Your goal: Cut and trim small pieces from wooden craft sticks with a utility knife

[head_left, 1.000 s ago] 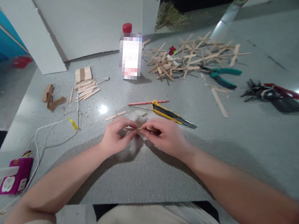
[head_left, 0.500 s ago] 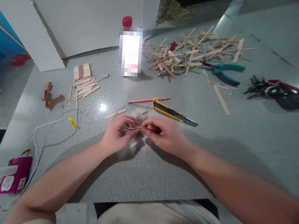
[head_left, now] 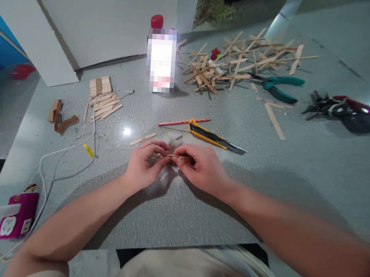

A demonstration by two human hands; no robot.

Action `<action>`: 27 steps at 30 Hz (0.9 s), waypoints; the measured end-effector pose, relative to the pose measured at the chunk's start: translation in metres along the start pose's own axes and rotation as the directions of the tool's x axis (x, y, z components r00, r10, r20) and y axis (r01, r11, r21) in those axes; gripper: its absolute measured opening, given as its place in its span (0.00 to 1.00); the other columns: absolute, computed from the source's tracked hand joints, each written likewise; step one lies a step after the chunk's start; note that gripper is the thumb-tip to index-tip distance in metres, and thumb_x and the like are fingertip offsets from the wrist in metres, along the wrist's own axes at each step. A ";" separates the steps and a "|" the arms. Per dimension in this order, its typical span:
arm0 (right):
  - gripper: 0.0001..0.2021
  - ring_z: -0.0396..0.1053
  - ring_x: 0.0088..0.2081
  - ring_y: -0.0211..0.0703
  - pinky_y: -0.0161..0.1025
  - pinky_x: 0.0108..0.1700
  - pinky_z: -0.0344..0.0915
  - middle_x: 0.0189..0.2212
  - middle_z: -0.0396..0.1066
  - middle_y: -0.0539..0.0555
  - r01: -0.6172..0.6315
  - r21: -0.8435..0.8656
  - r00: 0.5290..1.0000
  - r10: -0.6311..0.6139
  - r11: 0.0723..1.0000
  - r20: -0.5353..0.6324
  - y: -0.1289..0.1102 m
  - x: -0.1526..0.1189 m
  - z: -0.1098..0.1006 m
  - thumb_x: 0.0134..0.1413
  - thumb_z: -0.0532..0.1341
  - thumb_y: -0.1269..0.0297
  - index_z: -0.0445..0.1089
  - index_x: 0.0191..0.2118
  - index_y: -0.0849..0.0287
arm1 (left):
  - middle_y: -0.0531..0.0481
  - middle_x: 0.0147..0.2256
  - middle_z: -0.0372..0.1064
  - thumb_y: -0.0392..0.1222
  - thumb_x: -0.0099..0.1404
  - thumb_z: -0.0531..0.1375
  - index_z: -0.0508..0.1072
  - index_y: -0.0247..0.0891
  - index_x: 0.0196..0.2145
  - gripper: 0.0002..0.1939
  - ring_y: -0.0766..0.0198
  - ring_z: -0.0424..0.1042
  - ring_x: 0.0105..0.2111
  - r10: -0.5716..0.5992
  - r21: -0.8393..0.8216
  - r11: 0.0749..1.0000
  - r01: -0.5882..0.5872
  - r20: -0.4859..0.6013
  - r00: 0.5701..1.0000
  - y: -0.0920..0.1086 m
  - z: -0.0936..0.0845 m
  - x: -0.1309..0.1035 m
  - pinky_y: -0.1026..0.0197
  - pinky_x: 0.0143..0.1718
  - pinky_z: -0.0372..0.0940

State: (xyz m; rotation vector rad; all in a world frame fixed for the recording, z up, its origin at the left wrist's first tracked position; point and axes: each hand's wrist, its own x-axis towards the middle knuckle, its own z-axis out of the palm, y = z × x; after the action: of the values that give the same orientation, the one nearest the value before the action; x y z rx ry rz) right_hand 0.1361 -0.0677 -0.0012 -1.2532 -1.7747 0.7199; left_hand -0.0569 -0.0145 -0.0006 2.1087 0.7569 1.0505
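Observation:
Near the table's front, my left hand (head_left: 146, 161) and my right hand (head_left: 201, 166) meet, fingertips almost touching. Both are closed on thin wooden craft sticks (head_left: 183, 158), which run between them; my fingers cover most of the wood, so how the sticks join is hidden. Just beyond my left hand lies a single craft stick (head_left: 143, 139) with a dark mark at its middle. A yellow and black utility knife (head_left: 214, 137), blade out, rests past my right hand. Behind it is a red pencil (head_left: 184, 122). Under my fingers shows a small pale, see-through item I cannot make out.
Crossed craft sticks (head_left: 239, 62) pile up at the back, beside green-handled pliers (head_left: 282, 88) and a bunch of keys (head_left: 340, 110). At left are bundled sticks (head_left: 101, 86), a white cable (head_left: 65, 148) and a purple box (head_left: 17, 216). A bright blurred-out object (head_left: 161, 62) stands behind.
The sticks between my hands have turned and shifted slightly; less of them shows past my left fingers. My hands stay in nearly the same place, and the view has tilted a little.

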 end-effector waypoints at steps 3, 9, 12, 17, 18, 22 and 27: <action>0.03 0.64 0.27 0.36 0.36 0.31 0.58 0.28 0.72 0.48 -0.004 -0.014 1.000 0.004 1.000 0.009 -0.001 0.000 0.000 0.59 0.60 0.72 0.69 0.35 0.57 | 0.46 0.41 0.76 0.38 0.68 0.64 0.73 0.39 0.34 0.05 0.62 0.77 0.41 0.038 0.044 0.998 -0.038 -0.017 0.999 0.001 0.000 -0.001 0.57 0.44 0.73; 0.04 0.65 0.29 0.38 0.37 0.32 0.59 0.29 0.71 0.49 -0.026 -0.028 1.000 0.026 0.999 0.016 -0.003 -0.002 0.002 0.56 0.59 0.73 0.68 0.35 0.57 | 0.47 0.40 0.77 0.36 0.67 0.63 0.75 0.41 0.35 0.02 0.59 0.74 0.42 0.170 0.146 0.976 -0.163 -0.041 0.985 0.003 -0.002 -0.003 0.51 0.47 0.70; 0.03 0.65 0.29 0.39 0.37 0.32 0.58 0.28 0.71 0.50 -0.043 -0.016 0.999 0.043 0.999 0.018 -0.003 -0.002 0.003 0.56 0.59 0.72 0.67 0.34 0.57 | 0.47 0.41 0.77 0.36 0.66 0.63 0.74 0.41 0.36 0.01 0.58 0.74 0.43 0.168 0.141 0.977 -0.161 -0.035 0.985 0.006 -0.002 -0.003 0.51 0.48 0.69; 0.04 0.61 0.26 0.36 0.37 0.30 0.56 0.25 0.68 0.48 -0.106 0.047 0.994 0.105 0.993 0.019 -0.002 0.001 0.001 0.61 0.59 0.66 0.67 0.34 0.56 | 0.48 0.39 0.75 0.42 0.70 0.61 0.70 0.41 0.35 0.06 0.62 0.74 0.40 0.011 0.040 0.999 -0.006 -0.126 0.992 -0.002 -0.003 -0.001 0.56 0.43 0.70; 0.05 0.59 0.25 0.35 0.37 0.28 0.54 0.24 0.66 0.47 -0.122 0.066 0.992 0.121 0.990 0.024 -0.001 0.002 0.001 0.63 0.60 0.64 0.67 0.34 0.56 | 0.48 0.38 0.74 0.42 0.71 0.60 0.69 0.41 0.36 0.05 0.63 0.73 0.39 -0.042 0.020 0.999 0.046 -0.167 0.985 -0.007 -0.004 0.000 0.58 0.41 0.70; 0.09 0.52 0.22 0.33 0.36 0.24 0.49 0.21 0.60 0.44 -0.173 0.140 0.985 0.167 0.975 0.052 -0.002 0.003 -0.002 0.65 0.59 0.60 0.66 0.33 0.56 | 0.49 0.39 0.75 0.38 0.70 0.60 0.71 0.41 0.43 0.04 0.68 0.72 0.32 -0.232 -0.044 0.973 0.228 -0.267 0.935 -0.028 -0.006 0.004 0.65 0.31 0.67; 0.09 0.52 0.22 0.33 0.36 0.24 0.49 0.22 0.57 0.43 -0.213 0.200 0.977 0.204 0.956 0.066 -0.003 0.004 -0.006 0.64 0.59 0.60 0.65 0.32 0.56 | 0.46 0.49 0.75 0.36 0.69 0.58 0.76 0.42 0.44 0.09 0.67 0.75 0.37 -0.271 -0.103 0.961 0.255 -0.205 0.940 -0.024 -0.007 0.002 0.63 0.35 0.70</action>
State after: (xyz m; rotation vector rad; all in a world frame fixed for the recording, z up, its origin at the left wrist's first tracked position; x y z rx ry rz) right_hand 0.1391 -0.0645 0.0051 -1.3019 -1.5700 1.0328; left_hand -0.0670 0.0037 -0.0147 1.7863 1.0572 1.1521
